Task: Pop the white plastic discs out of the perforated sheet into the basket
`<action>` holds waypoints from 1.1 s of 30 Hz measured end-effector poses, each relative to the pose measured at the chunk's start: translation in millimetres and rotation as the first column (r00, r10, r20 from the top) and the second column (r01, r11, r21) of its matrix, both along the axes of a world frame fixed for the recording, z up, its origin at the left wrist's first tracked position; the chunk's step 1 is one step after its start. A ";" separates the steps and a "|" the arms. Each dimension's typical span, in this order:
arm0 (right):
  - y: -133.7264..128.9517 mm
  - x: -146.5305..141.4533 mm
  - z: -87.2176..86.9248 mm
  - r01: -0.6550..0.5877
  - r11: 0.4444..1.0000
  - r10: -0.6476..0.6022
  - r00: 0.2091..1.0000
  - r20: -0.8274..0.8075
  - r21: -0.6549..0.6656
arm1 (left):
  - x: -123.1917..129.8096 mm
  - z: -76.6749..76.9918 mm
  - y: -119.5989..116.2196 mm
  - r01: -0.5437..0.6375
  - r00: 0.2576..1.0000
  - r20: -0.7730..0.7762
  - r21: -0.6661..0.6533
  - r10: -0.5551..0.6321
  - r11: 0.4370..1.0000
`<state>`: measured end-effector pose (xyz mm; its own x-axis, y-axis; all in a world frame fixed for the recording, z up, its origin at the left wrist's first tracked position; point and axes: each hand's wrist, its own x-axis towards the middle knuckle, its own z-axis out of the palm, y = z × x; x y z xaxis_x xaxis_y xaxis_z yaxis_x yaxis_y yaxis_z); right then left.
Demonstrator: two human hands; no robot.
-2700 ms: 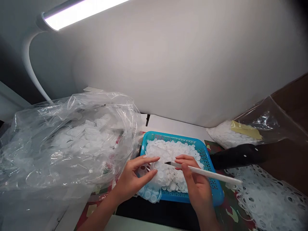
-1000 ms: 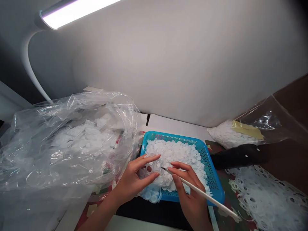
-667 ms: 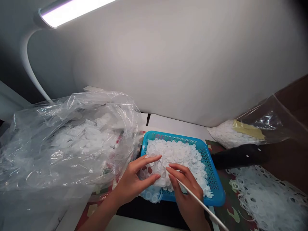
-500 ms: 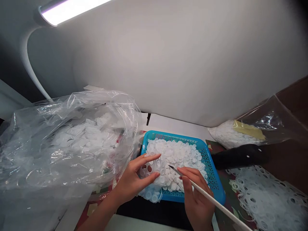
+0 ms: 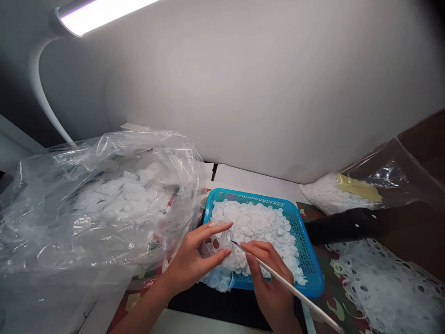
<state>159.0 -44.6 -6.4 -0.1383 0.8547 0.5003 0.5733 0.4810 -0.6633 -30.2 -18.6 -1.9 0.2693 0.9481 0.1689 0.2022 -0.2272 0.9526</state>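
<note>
A blue perforated basket (image 5: 314, 273) holds a heap of small white discs (image 5: 257, 222). At its left side my left hand (image 5: 196, 257) grips a translucent sheet with round holes (image 5: 212, 248), its thumb and forefinger spread along the sheet. My right hand (image 5: 269, 273) is closed round a long white-handled pointed tool (image 5: 295, 291), held like a pen. The tool's dark tip is at the right edge of the sheet, between the left thumb and forefinger. More round translucent pieces (image 5: 219, 279) lie below the left hand at the basket's front rim.
A large clear bag (image 5: 100, 232) of white pieces fills the left side. Holed sheets (image 5: 392, 287) are piled at the right, near a black object (image 5: 344, 226). Behind it lies a clear bag with a yellow label (image 5: 358, 187). A lamp (image 5: 104, 14) hangs at upper left.
My right hand and the tool have moved left, bringing the tip to the sheet. Some discs have shifted toward the basket's front right. My left hand has stayed in place.
</note>
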 end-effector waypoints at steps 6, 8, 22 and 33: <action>6.1 -10.2 -4.4 -0.077 0.997 0.076 0.995 0.072 0.004 | 0.6 -1.7 -0.2 0.046 0.998 0.052 0.004 -0.046 0.999; 7.6 -10.7 -5.0 -0.074 0.997 0.074 0.993 0.097 0.003 | 0.2 -1.1 -0.2 0.055 0.996 0.063 0.005 -0.055 0.998; 4.9 16.8 3.5 0.204 0.967 -0.183 0.973 -0.143 0.152 | -0.4 -2.1 -0.4 0.010 1.000 -0.015 -0.046 -0.011 0.999; 5.2 23.7 16.1 0.218 0.976 -0.218 0.975 -0.049 0.002 | -3.2 1.0 0.4 0.001 0.997 -0.074 -0.026 -0.003 1.000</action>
<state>182.6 -39.4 9.7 0.0751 0.8582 0.5078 0.6325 0.3527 -0.6896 -33.3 -18.2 -0.8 0.2819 0.9515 0.1233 0.2723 -0.2026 0.9406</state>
